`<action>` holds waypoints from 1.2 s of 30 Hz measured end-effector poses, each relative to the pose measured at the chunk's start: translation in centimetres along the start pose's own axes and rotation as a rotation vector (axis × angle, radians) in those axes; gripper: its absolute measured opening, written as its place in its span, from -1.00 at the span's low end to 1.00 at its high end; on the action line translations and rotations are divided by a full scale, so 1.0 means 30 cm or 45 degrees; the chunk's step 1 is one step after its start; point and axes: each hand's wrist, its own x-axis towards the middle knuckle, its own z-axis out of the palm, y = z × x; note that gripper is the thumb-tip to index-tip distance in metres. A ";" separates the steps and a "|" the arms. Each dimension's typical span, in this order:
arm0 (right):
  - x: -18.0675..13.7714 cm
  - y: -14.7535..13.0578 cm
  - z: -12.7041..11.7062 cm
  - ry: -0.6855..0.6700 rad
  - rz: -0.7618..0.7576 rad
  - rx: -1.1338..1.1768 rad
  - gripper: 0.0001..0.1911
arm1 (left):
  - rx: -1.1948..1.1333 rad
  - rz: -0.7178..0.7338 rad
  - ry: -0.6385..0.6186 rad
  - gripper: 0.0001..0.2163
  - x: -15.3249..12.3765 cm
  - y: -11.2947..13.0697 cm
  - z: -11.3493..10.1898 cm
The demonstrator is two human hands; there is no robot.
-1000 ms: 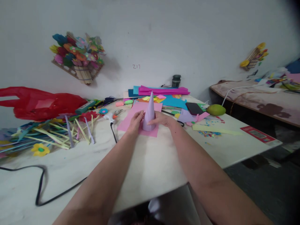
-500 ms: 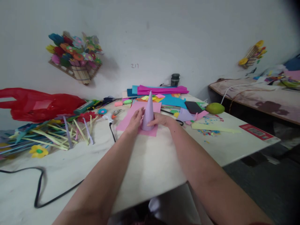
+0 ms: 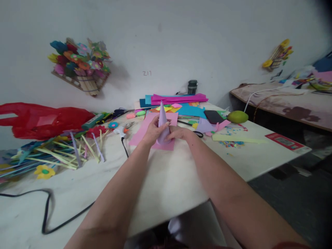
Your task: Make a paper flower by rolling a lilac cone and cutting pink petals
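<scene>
A tall lilac paper cone (image 3: 162, 116) stands point up over a sheet of pink paper (image 3: 142, 131) in the middle of the table. My left hand (image 3: 155, 130) is wrapped round its left side, thumb lying across the front and fingers hidden behind. At the lower right of the cone, my right hand (image 3: 176, 132) grips the base, its fingertips partly out of sight. A white glue gun (image 3: 120, 131) with an orange tip lies left of the pink sheet.
Paper strips (image 3: 61, 157) and a red plastic bag (image 3: 49, 119) cover the table's left. Coloured sheets (image 3: 178, 99) are stacked by the wall. A phone (image 3: 213, 117), a green mango-like object (image 3: 237, 117) and paper scraps (image 3: 233, 144) lie right. A black cord (image 3: 48, 207) crosses the front left.
My left hand has closed round the cone, its thumb now across the front. The cone's tip has shifted slightly left. My right hand stays at the base. The view has turned slightly.
</scene>
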 end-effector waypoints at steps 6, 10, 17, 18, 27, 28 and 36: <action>-0.011 -0.017 0.011 0.058 0.046 0.024 -0.23 | 0.083 -0.042 0.049 -0.40 -0.007 0.002 -0.001; -0.014 -0.024 0.015 0.055 0.074 0.035 -0.27 | 0.109 -0.084 0.056 -0.44 -0.010 0.003 -0.003; -0.006 -0.006 0.011 0.020 0.046 0.003 -0.26 | 0.148 -0.074 0.093 -0.44 -0.011 -0.015 -0.011; -0.005 -0.002 0.010 0.019 0.046 -0.001 -0.24 | 0.157 -0.077 0.100 -0.43 -0.011 -0.018 -0.012; -0.001 0.003 0.006 -0.022 0.047 -0.057 -0.30 | 0.194 -0.074 0.092 -0.40 -0.017 -0.043 -0.021; -0.002 0.000 0.005 -0.030 0.049 -0.073 -0.32 | 0.203 -0.073 0.083 -0.39 -0.018 -0.046 -0.022; 0.004 0.005 0.001 -0.082 -0.008 -0.094 -0.39 | 0.240 -0.081 0.063 -0.26 -0.030 -0.096 -0.062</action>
